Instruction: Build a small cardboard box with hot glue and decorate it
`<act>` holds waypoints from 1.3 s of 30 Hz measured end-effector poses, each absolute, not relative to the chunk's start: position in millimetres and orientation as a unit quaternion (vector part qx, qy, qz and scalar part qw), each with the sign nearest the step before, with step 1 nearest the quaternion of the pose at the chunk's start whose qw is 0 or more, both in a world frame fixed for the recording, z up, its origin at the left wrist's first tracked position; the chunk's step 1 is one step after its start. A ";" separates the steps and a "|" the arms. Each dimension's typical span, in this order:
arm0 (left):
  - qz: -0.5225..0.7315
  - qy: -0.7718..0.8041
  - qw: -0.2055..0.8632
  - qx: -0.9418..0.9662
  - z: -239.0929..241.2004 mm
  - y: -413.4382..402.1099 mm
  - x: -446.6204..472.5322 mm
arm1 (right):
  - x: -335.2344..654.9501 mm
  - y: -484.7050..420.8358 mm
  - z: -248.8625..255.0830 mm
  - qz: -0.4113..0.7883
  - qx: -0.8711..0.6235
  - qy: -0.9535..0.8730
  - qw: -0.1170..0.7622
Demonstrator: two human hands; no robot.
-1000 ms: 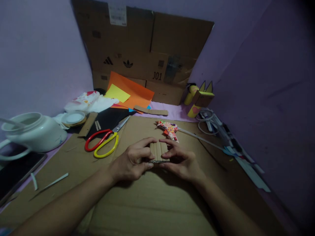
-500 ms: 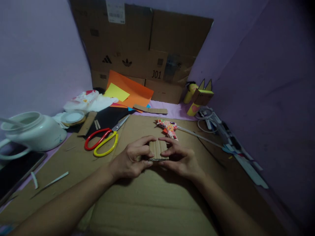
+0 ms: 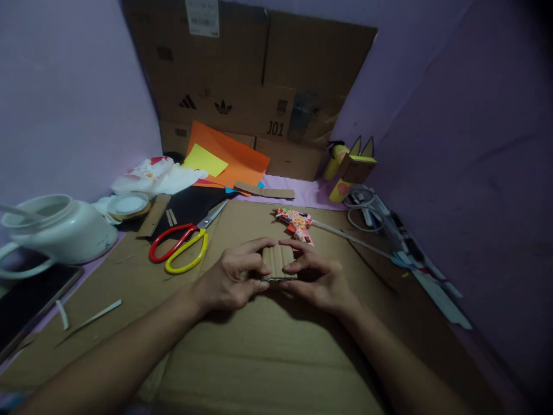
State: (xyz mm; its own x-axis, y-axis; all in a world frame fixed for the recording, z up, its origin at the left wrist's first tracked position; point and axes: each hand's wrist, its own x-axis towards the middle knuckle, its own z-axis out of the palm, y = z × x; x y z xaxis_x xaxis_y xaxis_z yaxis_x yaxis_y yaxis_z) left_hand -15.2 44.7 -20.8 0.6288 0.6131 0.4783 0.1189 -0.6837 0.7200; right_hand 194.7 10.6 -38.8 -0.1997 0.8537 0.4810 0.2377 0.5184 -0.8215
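A small squarish piece of corrugated cardboard (image 3: 277,260) is held between my two hands, over the middle of the cardboard sheet (image 3: 259,357). My left hand (image 3: 237,274) grips its left side, thumb at the lower edge and fingers along the side and top. On the opposite side, my right hand (image 3: 317,274) pinches it with thumb below and fingers above. The underside of the piece is hidden. Just beyond my hands lies a hot glue gun (image 3: 295,223) wrapped in flower-patterned paper, with a glue stick (image 3: 345,235) trailing right. Scissors (image 3: 188,245) with red and yellow handles lie left of my left hand.
At left stand a white mug-like pot (image 3: 60,230) and a dark phone (image 3: 38,300). Orange paper (image 3: 242,155) and a cardboard strip (image 3: 268,191) lie at the back, before an upright cardboard panel (image 3: 242,69). A yellow-and-brown cardboard figure (image 3: 356,170) stands back right.
Both hands keep the same grip on the cardboard piece. The whole view has shifted very slightly; nothing else has visibly moved.
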 end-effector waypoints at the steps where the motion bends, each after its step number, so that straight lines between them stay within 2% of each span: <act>1: 0.373 0.216 0.330 0.840 -20.5 44.7 -15.0 | 194.9 10.4 -38.6 0.304 -0.385 -0.713 0.502; 39: 0.369 0.216 0.338 0.839 -14.2 43.5 -14.5 | 193.1 10.7 -39.6 0.301 -0.379 -0.716 0.503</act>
